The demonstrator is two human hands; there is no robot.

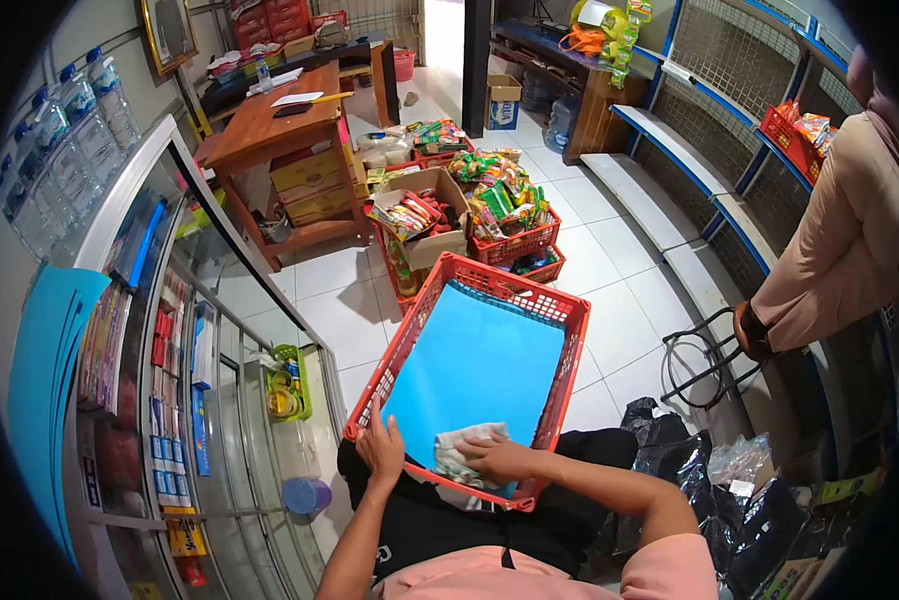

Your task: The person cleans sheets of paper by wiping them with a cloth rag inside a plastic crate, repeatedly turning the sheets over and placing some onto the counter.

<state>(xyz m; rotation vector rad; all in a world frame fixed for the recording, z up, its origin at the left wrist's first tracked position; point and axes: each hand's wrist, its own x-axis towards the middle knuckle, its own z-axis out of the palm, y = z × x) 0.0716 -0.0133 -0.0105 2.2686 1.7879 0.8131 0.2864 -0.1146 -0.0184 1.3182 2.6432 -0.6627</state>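
A red plastic crate (454,262) rests tilted across my lap, its perforated walls rising around a smooth blue sheet (485,345) that covers the bottom. My left hand (380,450) grips the near-left corner of the crate, thumb up along the wall. At the near end, my right hand (502,460) presses a crumpled white-and-grey cloth (454,452) against the blue sheet, fingers bent over it.
Ahead on the tiled floor stand red crates (518,243) and a cardboard box (440,190) full of packets. A glass display case (195,330) is at left. Black plastic bags (675,465) lie at right, near a person (830,220) standing on a stool by shelves.
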